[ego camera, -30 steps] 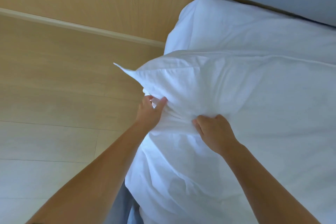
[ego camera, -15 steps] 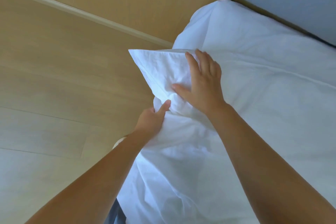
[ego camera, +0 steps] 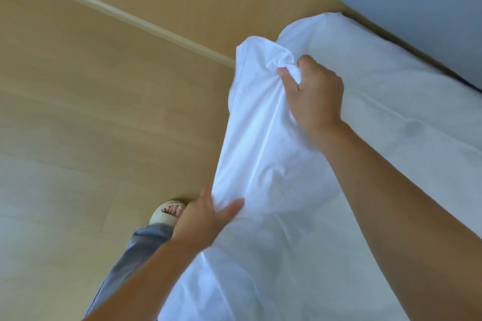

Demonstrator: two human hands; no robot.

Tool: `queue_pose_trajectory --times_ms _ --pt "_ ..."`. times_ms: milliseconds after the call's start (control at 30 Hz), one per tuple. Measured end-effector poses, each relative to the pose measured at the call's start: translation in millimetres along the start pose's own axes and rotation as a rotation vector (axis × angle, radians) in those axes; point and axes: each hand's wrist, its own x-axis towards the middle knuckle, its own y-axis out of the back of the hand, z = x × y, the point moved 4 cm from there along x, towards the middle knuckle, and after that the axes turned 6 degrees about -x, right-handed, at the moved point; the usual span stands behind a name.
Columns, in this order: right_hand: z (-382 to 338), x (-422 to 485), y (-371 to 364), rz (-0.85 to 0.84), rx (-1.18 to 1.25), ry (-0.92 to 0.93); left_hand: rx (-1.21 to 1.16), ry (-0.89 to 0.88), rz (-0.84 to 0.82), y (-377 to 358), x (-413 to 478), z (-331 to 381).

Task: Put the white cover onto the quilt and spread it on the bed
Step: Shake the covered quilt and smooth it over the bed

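Pale wood floor (ego camera: 78, 117) on my left, bed (ego camera: 378, 78) on my right. The white cover (ego camera: 255, 143) was bunched up over the bed's near corner. My right hand (ego camera: 315, 96) had a tight grip on its top end, and my left hand (ego camera: 203, 219) pinched the fabric lower down.

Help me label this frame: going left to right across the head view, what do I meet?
Wooden floor → sandalled foot → left hand → bunched white cover → right hand → blue-grey panel beyond the bed.
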Motion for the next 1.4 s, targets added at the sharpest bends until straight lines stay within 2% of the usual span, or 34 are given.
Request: queue_pose_trajectory --times_ms 67,200,267,300,400,467,533,600,700,767,833,900,967,1000,1100,1200,1267,1333,1400 --pt "6.8 9.2 -1.3 0.027 0.005 -0.01 0.05 -0.003 0.042 -4.9 0.7 16.4" --pt "12.7 5.2 -29.6 -0.214 -0.145 -0.024 0.238 -0.087 -0.086 -19.1 -11.8 28.5" --pt "13.0 6.1 -32.3 -0.222 -0.148 -0.024 0.06 0.016 -0.093 -9.1 -28.2 24.1" --pt "11.5 8.4 -28.3 -0.195 -0.13 -0.007 -0.032 0.03 -0.053 -0.7 -35.4 22.7" --pt "8.5 32.9 15.3 0.158 -0.079 0.055 -0.001 -0.088 0.037 25.3 -63.0 52.4" --pt "10.6 63.7 47.6 0.245 -0.081 0.031 0.057 -0.208 0.125 35.4 -75.9 87.1" --pt "22.0 89.7 54.5 0.166 -0.135 -0.053 0.072 -0.255 0.182 28.7 -60.5 113.3" --pt "29.5 92.4 33.0 0.169 -0.124 -0.049 0.137 -0.209 0.161 10.7 -21.4 125.4" --pt "31.1 55.6 -39.3 -0.031 -0.181 -0.022 0.248 -0.14 0.119 -13.7 30.7 115.4" --pt "36.2 27.1 -70.1 -0.162 -0.209 -0.035 0.262 -0.105 0.152 -21.4 42.7 100.9" --pt "43.1 8.5 -67.6 -0.105 -0.182 -0.055 0.333 -0.221 0.279 -23.1 41.4 94.2" --pt "48.1 -8.6 -48.8 -0.036 -0.163 -0.024 0.335 -0.456 0.507 -22.3 33.6 93.0" --pt "56.9 -29.1 -36.4 -0.098 -0.161 0.019 0.273 -0.669 0.673 -26.8 23.5 87.0" --pt "62.6 -39.2 -33.1 -0.151 -0.151 0.037 0.26 -0.74 0.686 -30.3 19.4 84.1" --pt "74.5 -62.5 -27.2 -0.205 -0.092 0.122 0.264 -0.875 0.674 -38.4 18.8 79.5" --pt "78.0 -76.7 -28.7 -0.127 -0.141 0.228 0.325 -0.875 0.662 -39.2 27.5 81.0" --pt "77.5 -76.9 -28.1 -0.104 -0.163 0.229 0.335 -0.872 0.604 -38.8 25.2 86.9" --pt "78.7 -68.7 -21.8 -0.086 -0.097 0.124 0.372 -0.89 0.512 -45.0 15.8 90.9" --pt "82.6 -57.8 -7.0 -0.067 0.035 -0.098 0.473 -0.914 0.43 -55.6 8.8 86.6"
